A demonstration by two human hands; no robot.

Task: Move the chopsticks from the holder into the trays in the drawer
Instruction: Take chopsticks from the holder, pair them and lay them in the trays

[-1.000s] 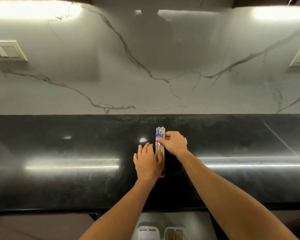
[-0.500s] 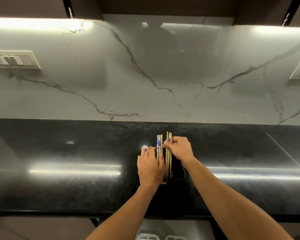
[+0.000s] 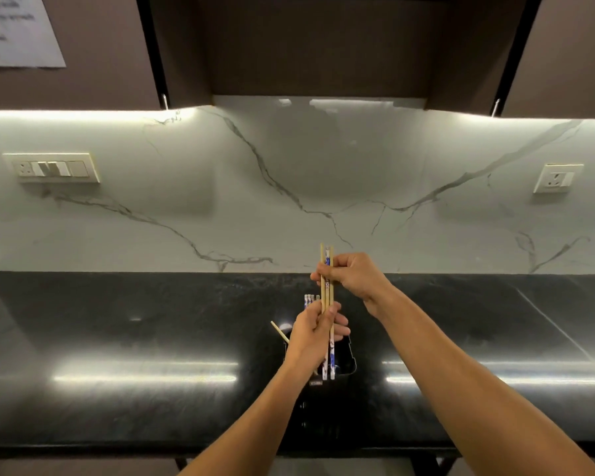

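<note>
In front of you a pale marble-look backsplash (image 3: 289, 187) with dark grey veins fills the width of the view, lit from under the dark brown upper cabinets (image 3: 323, 46). Below it runs the glossy black stone countertop (image 3: 117, 321), streaked with long reflections of the lights. A cream switch plate (image 3: 51, 167) sits on the wall to your left and a cream socket (image 3: 558, 178) to your right. A white sheet of paper (image 3: 14, 29) is stuck to the cabinet at upper left; its text is too blurred to read.

Near the middle of the counter stands the black holder (image 3: 344, 355), a dark box that is hard to pick out against the stone. Your right hand (image 3: 354, 274) is clenched around the upper part of a small bundle of chopsticks (image 3: 327, 290), some plain bamboo and some white with a blue pattern, held upright above the holder. Your left hand (image 3: 311, 334) is closed around the same bundle lower down, fingers wrapped across the sticks. The bundle's lower ends reach down to the holder's opening; whether they touch inside cannot be told.

Just left of the bundle, a few more white-and-blue chopstick tops (image 3: 309, 298) show above your left hand. One bamboo chopstick (image 3: 279, 332) leans out to the left, tilted away from the rest.
</note>
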